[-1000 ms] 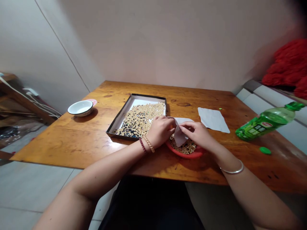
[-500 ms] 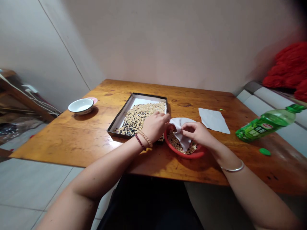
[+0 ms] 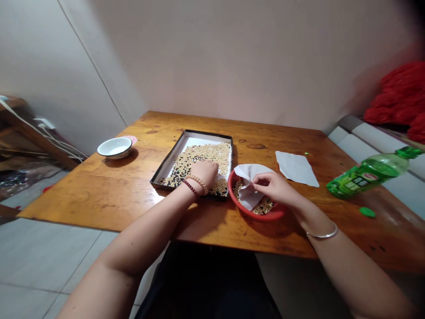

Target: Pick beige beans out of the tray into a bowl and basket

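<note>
My left hand [image 3: 205, 173] is down in a shallow black-edged tray [image 3: 169, 161], among a layer of pale and dark beans [image 3: 189, 155]. Its fingers curl downward and are hidden by the back of the hand, so what they hold cannot be seen. To the right of the tray stands a red bowl [image 3: 247, 215] with more mixed beans [image 3: 265, 206] inside. My right hand [image 3: 270, 186] pinches a crumpled piece of white paper [image 3: 249, 197], which lies partly in the bowl over the beans.
A flat white sheet [image 3: 296, 168] lies right of the bowl. Farther right, a green plastic bottle [image 3: 368, 173] leans at a slant, with a green cap [image 3: 367, 212] near it. At the left stands a white enamel bowl [image 3: 114, 147] beside a pink round thing [image 3: 132, 139].
My left hand has moved left and down, from the bowl's rim into the beans in the tray. My right hand stays at the bowl; the paper's folds have shifted.
</note>
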